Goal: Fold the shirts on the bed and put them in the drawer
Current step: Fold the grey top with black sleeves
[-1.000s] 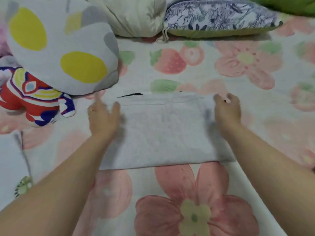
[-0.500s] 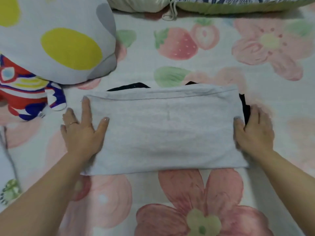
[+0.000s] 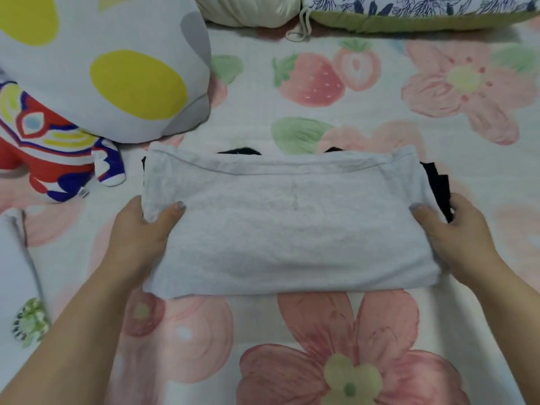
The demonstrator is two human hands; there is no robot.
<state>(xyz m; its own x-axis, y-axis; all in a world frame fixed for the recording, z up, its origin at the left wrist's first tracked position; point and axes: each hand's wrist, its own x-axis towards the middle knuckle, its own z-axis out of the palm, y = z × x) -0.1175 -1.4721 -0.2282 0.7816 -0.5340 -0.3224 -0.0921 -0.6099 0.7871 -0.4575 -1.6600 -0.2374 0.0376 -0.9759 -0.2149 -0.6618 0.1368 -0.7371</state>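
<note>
Bed (image 3: 257, 323) in strawberry-flower sheet, spotted plush toy (image 3: 117, 68); pillows (image 3: 409, 19) beyond

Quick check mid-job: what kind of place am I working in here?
Most likely a bedroom, on a bed: a flower-and-strawberry bedsheet lies under the folded grey shirt, pillows line the far edge, and a plush toy sits at left.

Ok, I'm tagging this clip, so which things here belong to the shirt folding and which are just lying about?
Part of the job:
grey folded shirt
black garment under it
left hand and right hand, gripping the stack's ends

Just lying about:
spotted cushion
red and blue plush toy
cream pillow
floral pillow
</note>
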